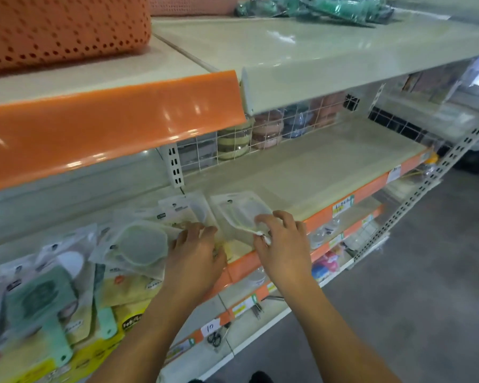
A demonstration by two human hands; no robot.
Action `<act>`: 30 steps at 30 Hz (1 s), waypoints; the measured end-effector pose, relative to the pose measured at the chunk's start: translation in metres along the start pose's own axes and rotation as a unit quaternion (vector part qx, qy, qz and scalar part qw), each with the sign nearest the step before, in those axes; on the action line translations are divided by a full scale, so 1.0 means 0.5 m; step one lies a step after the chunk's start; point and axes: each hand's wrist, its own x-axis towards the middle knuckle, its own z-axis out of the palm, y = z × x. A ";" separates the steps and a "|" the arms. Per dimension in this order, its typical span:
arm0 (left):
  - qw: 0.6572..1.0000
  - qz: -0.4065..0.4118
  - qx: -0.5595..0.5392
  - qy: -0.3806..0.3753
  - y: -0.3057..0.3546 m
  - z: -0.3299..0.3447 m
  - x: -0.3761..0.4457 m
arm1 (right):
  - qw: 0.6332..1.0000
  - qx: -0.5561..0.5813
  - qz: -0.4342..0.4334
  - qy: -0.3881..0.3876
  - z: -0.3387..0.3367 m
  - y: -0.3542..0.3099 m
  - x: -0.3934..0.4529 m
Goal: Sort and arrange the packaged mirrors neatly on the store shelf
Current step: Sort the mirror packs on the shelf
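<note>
A clear-packaged mirror with a pale green rim (239, 212) lies tilted on the beige shelf (302, 167). My right hand (281, 241) pinches its near corner. My left hand (195, 251) rests with curled fingers on another clear packet (186, 210) just left of it. Beside that hand lies a packet with a round green-rimmed mirror (141, 243). Further left, overlapping packets pile up, among them a mint green hand mirror (39, 302) and yellow-carded packets (127, 288).
The upper shelf (315, 56) overhangs with an orange lip (108, 123) and carries an orange perforated basket (61, 29). A wire grid (260, 134) backs the shelf, with goods behind it. Lower shelves hold small items and price tags. Grey floor lies at the right.
</note>
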 end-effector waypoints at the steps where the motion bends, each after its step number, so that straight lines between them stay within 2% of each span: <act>1: 1.000 -0.001 -0.003 -0.004 -0.006 -0.001 0.009 | 1.000 -0.005 0.001 -0.005 0.007 -0.004 0.014; 7: 0.998 -0.033 -0.023 -0.040 -0.030 -0.005 0.052 | 0.999 -0.031 -0.001 -0.019 0.054 -0.016 0.096; 12: 0.997 -0.059 -0.018 -0.037 -0.032 -0.004 0.084 | 1.000 -0.006 0.015 -0.008 0.087 -0.018 0.149; 21: 0.994 -0.100 -0.006 -0.052 -0.005 0.019 0.121 | 0.988 -0.064 0.017 -0.139 0.108 0.004 0.193; 30: 0.991 -0.131 0.007 -0.030 0.036 0.036 0.144 | 0.975 -0.080 0.001 -0.207 0.117 0.028 0.195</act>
